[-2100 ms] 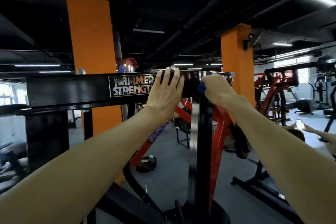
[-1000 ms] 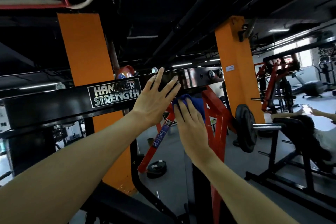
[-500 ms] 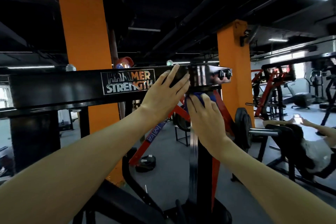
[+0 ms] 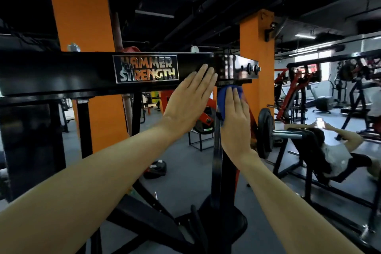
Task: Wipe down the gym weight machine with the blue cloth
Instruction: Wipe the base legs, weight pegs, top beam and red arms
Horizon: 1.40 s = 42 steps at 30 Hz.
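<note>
The black weight machine has a horizontal beam (image 4: 61, 72) with a "Hammer Strength" plate and a vertical black post (image 4: 221, 167) under its right end. My left hand (image 4: 189, 101) lies flat with straight fingers against the beam's lower edge, just right of the plate. My right hand (image 4: 235, 117) presses the blue cloth (image 4: 222, 99) flat against the top of the post, right below the beam. Only the cloth's upper and left parts show around my fingers.
Two orange pillars (image 4: 82, 27) stand behind the beam. A person lies on a bench (image 4: 334, 156) at the right holding a phone, beside a bar with a black weight plate (image 4: 265, 132). More red and black machines (image 4: 292, 93) fill the far right.
My right hand has slid the cloth a little down the post from just under the beam. My left hand has stayed flat on the beam. The view has shifted slightly.
</note>
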Motion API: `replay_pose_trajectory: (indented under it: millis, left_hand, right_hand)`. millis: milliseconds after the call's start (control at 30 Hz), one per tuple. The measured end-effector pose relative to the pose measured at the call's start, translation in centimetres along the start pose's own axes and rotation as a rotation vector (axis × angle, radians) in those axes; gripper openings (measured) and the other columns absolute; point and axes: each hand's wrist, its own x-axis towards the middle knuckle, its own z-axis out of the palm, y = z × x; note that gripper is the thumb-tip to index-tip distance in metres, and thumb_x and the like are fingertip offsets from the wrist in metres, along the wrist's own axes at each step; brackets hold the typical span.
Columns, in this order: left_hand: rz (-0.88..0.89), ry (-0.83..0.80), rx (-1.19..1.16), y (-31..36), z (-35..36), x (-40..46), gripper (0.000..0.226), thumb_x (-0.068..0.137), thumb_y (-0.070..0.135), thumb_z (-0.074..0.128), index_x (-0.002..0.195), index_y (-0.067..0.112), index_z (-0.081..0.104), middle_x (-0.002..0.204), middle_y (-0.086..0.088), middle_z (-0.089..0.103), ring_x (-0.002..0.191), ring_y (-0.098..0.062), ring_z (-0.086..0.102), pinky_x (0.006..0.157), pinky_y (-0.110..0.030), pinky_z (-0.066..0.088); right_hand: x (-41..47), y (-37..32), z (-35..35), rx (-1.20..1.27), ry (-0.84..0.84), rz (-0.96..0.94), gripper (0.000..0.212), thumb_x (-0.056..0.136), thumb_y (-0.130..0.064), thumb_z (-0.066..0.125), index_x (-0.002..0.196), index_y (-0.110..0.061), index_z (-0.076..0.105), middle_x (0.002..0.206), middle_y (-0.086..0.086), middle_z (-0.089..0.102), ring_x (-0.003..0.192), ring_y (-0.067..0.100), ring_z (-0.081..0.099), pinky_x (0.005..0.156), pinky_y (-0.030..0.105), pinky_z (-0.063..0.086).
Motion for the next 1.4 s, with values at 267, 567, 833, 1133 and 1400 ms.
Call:
replay_pose_trajectory:
  millis: [267,567,833,1133,1400]
  left_hand:
    - [0.283,-0.110,-0.042,6.7,2.4,-7.6,0.094,0.097,0.027,0.045,0.153,-0.002,-0.025,0.161,-0.022,-0.032,0.151,-0.035,-0.027,0.124,-0.047,-0.013]
    - [0.733,-0.114,-0.006,14.1,2.0,-13.8,0.079,0.103,0.021,0.036,0.156,0.000,-0.018,0.164,-0.023,-0.024,0.152,-0.038,-0.021,0.124,-0.051,-0.011]
    - [0.904,-0.327,-0.052,20.7,1.7,-18.5,0.074,0.106,0.032,0.039,0.161,0.011,-0.006,0.167,-0.020,-0.012,0.153,-0.043,-0.015,0.120,-0.058,-0.017]
    - [0.951,-0.421,0.015,24.8,1.7,-21.1,0.084,0.105,0.047,0.039,0.159,0.012,-0.015,0.165,-0.022,-0.021,0.146,-0.051,-0.026,0.121,-0.060,-0.011]
    - [1.056,-0.497,0.029,28.0,2.1,-22.8,0.089,0.102,0.053,0.042,0.159,0.022,-0.018,0.166,-0.014,-0.023,0.143,-0.053,-0.031,0.121,-0.061,-0.010]
  right_hand:
    - [-13.6,1.7,1.3,0.088,-0.084,0.081,0.073,0.087,0.015,0.055,0.154,0.001,0.028,0.158,0.014,0.033,0.145,0.020,0.021,0.116,0.049,0.036]
    - [-32.5,1.6,2.1,0.232,-0.420,0.463,0.083,0.096,0.013,0.047,0.157,-0.022,0.003,0.165,-0.010,0.002,0.148,-0.004,-0.015,0.125,0.035,0.014]
    - [-41.9,1.0,2.0,0.333,-0.644,0.851,0.086,0.095,0.013,0.044,0.159,-0.019,-0.003,0.166,-0.008,0.001,0.153,0.013,0.001,0.125,0.029,0.011]
    - [-44.7,2.3,3.4,0.465,-0.700,1.452,0.067,0.097,0.010,0.042,0.157,-0.008,0.018,0.147,0.018,0.040,0.127,0.026,0.048,0.100,0.024,0.039]
    - [-46.0,2.7,4.7,0.377,-0.675,1.264,0.063,0.093,0.002,0.058,0.149,-0.001,0.030,0.145,0.011,0.044,0.133,0.028,0.041,0.110,0.038,0.040]
